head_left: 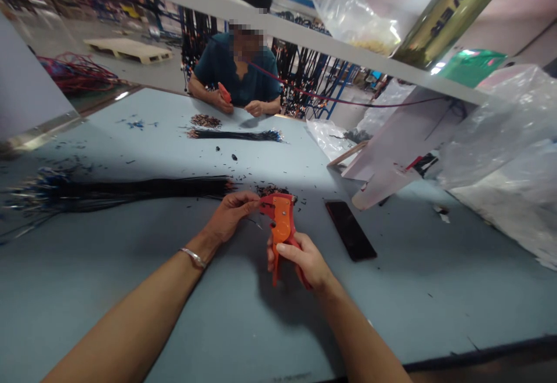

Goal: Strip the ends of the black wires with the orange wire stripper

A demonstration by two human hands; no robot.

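My right hand (302, 258) is wrapped around the handles of an orange and red wire stripper (284, 217), held upright over the table with its jaws to the left. At those jaws, the thumb and fingers of my left hand (232, 212) are pinched together on a thin wire, mostly hidden by the fingers. Just behind my left hand lies a long bundle of black wires (148, 187), its blue and silvery ends fanned out at the left. A small heap of cut scraps (272, 190) lies behind the stripper's head.
A black phone (350, 230) lies right of the stripper. Across the grey-blue table (209, 319), a co-worker (239, 72) holds another red tool (224, 93) behind a smaller wire bundle (237, 135) and scrap pile (206, 120). Plastic bags (505, 133) crowd the right; a shelf bar (300, 26) crosses above.
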